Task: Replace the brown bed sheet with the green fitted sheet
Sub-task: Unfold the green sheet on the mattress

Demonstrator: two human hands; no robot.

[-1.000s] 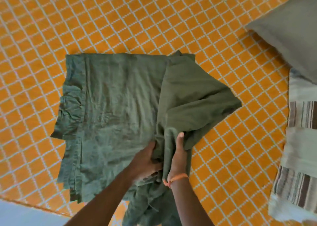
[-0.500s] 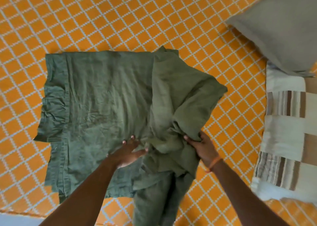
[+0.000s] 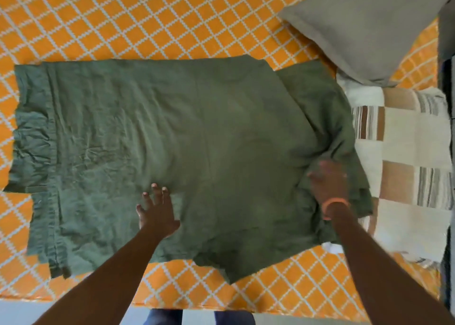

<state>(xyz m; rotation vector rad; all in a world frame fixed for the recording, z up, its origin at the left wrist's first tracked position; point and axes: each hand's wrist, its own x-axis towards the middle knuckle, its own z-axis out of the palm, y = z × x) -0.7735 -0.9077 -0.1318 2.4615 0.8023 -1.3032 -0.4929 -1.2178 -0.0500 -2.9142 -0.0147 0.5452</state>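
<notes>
A view from above of a bed covered by an orange sheet with a white diamond grid. On it lies a green fitted sheet, partly unfolded into a wide, creased rectangle that reaches from the far left of the bed almost to the right side.

The left hand rests flat on the green cloth, palm down, its fingers straight and spread apart, the tips pointing away from the person. Beyond and to the left of those fingertips the cloth lies in flatter layers, with a gathered, puckered hem at its left edge.

The right hand is on the right part of the green sheet, where the cloth bunches into soft folds just beyond its fingers. This hand is blurred — its fingers seem to lie on or in the folds, but I cannot tell whether they grip the cloth or only press on it. An orange band circles the right wrist.

Just to the right of the right hand's fingers, touching the green sheet's edge, lies a folded blanket of cream, tan and striped patches. Farther beyond those fingers, at the top right, sits a grey pillow, its lower corner resting on the blanket.

Below the wrists — nearest the person — the bed's edge shows, with dark blue trouser legs at the bottom.
</notes>
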